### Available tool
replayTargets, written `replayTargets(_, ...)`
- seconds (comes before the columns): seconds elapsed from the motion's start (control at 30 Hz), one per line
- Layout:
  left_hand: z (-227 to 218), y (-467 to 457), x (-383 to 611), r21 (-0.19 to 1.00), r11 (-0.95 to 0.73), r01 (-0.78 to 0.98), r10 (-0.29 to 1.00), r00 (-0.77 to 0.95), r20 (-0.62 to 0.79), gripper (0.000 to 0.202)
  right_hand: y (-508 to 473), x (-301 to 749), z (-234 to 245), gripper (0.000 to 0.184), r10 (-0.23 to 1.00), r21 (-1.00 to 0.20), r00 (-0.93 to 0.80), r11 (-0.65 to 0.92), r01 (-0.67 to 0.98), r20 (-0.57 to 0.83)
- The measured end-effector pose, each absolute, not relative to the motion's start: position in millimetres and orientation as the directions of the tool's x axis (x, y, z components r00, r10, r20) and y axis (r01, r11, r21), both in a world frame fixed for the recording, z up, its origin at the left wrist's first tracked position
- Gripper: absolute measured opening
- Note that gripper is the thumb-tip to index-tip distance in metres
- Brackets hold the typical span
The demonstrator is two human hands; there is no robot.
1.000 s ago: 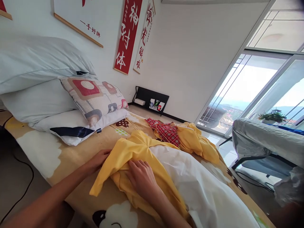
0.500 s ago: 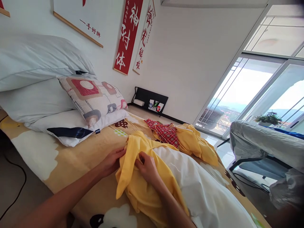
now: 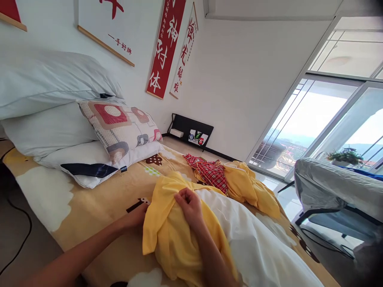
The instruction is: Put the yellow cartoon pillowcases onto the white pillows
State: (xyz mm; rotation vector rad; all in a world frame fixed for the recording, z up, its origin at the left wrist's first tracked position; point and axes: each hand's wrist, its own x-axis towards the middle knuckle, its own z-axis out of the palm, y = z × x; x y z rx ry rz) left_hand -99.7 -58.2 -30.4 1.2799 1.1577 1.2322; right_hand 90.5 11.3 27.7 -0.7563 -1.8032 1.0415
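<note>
A yellow garment (image 3: 170, 235) lies bunched on the bed, partly over a white cloth (image 3: 254, 243). My right hand (image 3: 188, 205) rests on top of it with fingers curled, pinching a fold of the yellow fabric. My left hand (image 3: 136, 215) reaches under the garment's left edge; its fingers are hidden by the cloth. Both forearms come in from the lower left.
The bed has a tan cartoon-print blanket (image 3: 98, 207). Pillows (image 3: 119, 125) are stacked at the left. A red plaid garment (image 3: 211, 171) and another yellow garment (image 3: 248, 185) lie further back. A grey covered chair (image 3: 332, 185) stands at the right by the windows.
The loose yellow flap at the left has been gathered in toward the pile. My right hand went from flat to pinching the fabric, and my left hand slid under the garment's edge.
</note>
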Motion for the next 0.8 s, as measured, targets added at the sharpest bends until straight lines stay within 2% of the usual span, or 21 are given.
replayTargets(0.1, -28, -57, -106, 0.966, -0.213, 0.147, 0.963, -0.134, 0.233, 0.024, 7, 87, 7, 0.031, 0.776, -0.863, -0.516, 0.489, 0.129, 0.362)
replayTargets(0.17, -23, -56, -114, 0.970, -0.187, 0.158, 0.941, -0.254, 0.223, 0.032, 7, 87, -2, 0.031, 0.756, -0.859, -0.561, 0.491, 0.148, 0.336)
replayTargets(0.23, -17, -57, -123, 0.996, -0.071, 0.047, 0.969, -0.235, 0.080, 0.041, 7, 88, -6, 0.032, 0.741, -0.861, -0.590, 0.488, 0.146, 0.321)
replayTargets(0.3, -13, -60, -128, 0.993, 0.107, -0.055, 0.985, -0.127, -0.114, 0.054, 6, 89, -5, 0.032, 0.729, -0.850, -0.608, 0.501, 0.163, 0.314)
replayTargets(0.37, -11, -64, -128, 0.968, 0.251, 0.001, 0.968, -0.021, -0.251, 0.060, 2, 91, 0, 0.027, 0.705, -0.798, -0.638, 0.558, 0.228, 0.310)
replayTargets(0.43, -14, -67, -124, 0.960, 0.254, 0.121, 0.964, 0.045, -0.260, 0.056, -7, 96, 10, 0.020, 0.665, -0.701, -0.670, 0.648, 0.299, 0.329)
replayTargets(0.5, -19, -66, -119, 0.973, 0.188, 0.134, 0.978, 0.071, -0.198, 0.055, -20, 105, 23, 0.018, 0.631, -0.568, -0.637, 0.747, 0.345, 0.444)
replayTargets(0.57, -24, -62, -116, 0.986, 0.162, 0.025, 0.986, 0.045, -0.163, 0.056, -35, 115, 37, 0.022, 0.586, -0.434, -0.536, 0.810, 0.393, 0.608)
replayTargets(0.63, -27, -56, -116, 0.980, 0.161, -0.112, 0.987, 0.004, -0.162, 0.054, -50, 125, 40, 0.026, 0.545, -0.349, -0.486, 0.828, 0.439, 0.683)
replayTargets(0.73, -26, -46, -120, 0.953, 0.148, -0.264, 0.985, -0.042, -0.165, 0.045, -65, 138, 5, 0.027, 0.442, -0.188, -0.560, 0.872, 0.452, 0.701)
replayTargets(0.8, -23, -40, -122, 0.926, 0.171, -0.336, 0.975, -0.079, -0.209, 0.037, -68, 150, -42, 0.028, 0.259, 0.065, -0.550, 0.863, 0.501, 0.794)
